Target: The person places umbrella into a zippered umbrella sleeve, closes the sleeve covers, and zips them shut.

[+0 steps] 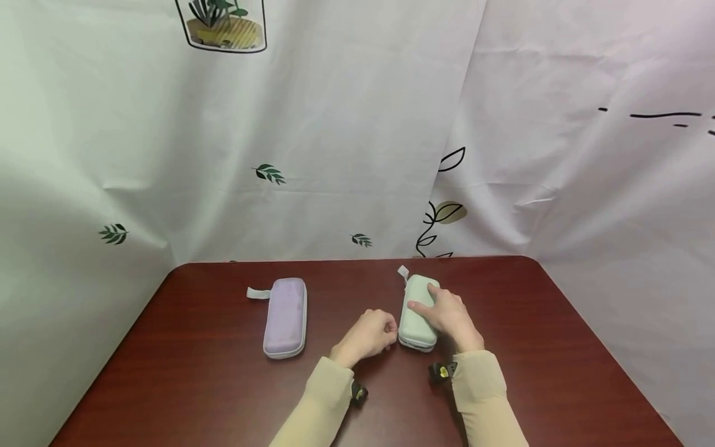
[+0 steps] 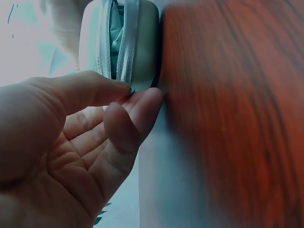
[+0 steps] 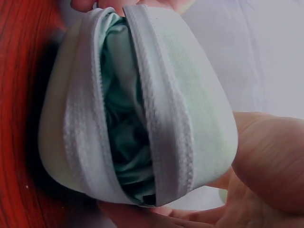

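A pale green zippered case (image 1: 416, 316) lies on the table, its near end partly unzipped. The right wrist view looks into the gap between the zipper tapes (image 3: 166, 114), where dark green shiny lining (image 3: 126, 118) shows. My right hand (image 1: 449, 313) holds the case from its right side, thumb on the top and fingers along the far edge. At the near left corner my left hand (image 1: 368, 335) pinches the zipper pull (image 2: 131, 91) between thumb and forefinger, most of it hidden by the fingertips. The left wrist view shows the zipper parted just above these fingers.
A lilac zippered case (image 1: 285, 316) with a pale strap lies to the left on the dark red table (image 1: 195, 372). From the green case's far end a pale strap (image 1: 403, 272) sticks out. A white patterned cloth (image 1: 335, 124) hangs behind the table and along both sides.
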The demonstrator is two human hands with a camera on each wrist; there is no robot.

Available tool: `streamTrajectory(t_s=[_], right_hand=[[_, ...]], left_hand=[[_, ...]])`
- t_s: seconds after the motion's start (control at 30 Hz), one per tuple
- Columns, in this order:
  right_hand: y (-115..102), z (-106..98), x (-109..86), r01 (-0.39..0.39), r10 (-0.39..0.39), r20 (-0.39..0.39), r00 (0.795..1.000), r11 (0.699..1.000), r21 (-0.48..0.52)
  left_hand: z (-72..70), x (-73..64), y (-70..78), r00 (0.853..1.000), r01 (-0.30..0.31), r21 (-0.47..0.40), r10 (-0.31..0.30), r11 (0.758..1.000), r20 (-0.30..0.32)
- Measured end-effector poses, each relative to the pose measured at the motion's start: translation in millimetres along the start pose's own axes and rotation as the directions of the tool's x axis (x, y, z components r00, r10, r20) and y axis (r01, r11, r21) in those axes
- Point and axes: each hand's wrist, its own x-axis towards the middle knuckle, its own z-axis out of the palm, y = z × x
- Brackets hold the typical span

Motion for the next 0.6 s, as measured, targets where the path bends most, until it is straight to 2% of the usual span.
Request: streamTrajectory(t_s=[0.33, 0.6], right_hand=[[-4.3, 6.2, 0.0, 0.000, 0.000, -0.051, 0.999, 1.000, -0.002], [-10.4, 8.2, -2.7, -0.029, 0.029, -0.052, 0.998, 1.000, 0.001]], left_hand=[[-3.1, -10.2, 2.3, 0.999, 0.029, -0.024, -0.029, 0.999, 0.019], [1.0, -15.1, 4.8, 0.998, 0.031, -0.039, -0.034, 0.999, -0.057]])
